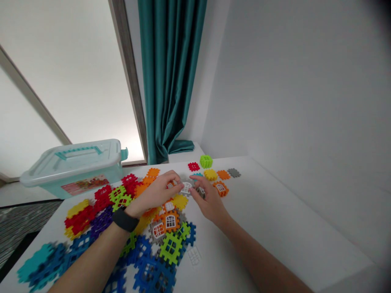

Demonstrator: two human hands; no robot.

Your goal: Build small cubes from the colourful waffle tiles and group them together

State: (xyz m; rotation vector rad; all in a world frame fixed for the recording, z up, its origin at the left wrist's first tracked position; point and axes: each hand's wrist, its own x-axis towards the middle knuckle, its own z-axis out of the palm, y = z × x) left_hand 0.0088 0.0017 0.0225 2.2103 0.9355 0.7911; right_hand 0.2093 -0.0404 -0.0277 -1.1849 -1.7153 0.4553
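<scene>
A grey interlocking plastic tile with a white window insert is held up between my two hands above the table. My left hand, with a black band on its wrist, pinches the tile's left side between thumb and fingers. On its right edge are the thumb and fingertips of my right hand. Another grey piece with a white window shows partly behind the right fingers. Below the hands lie a yellow tile and an orange tile with a white window.
Loose interlocking tiles, such as green ones and blue ones, spread across the left of the white table. A lidded teal bin stands at the back left. Beyond the right hand sit a green cube and yellow tiles.
</scene>
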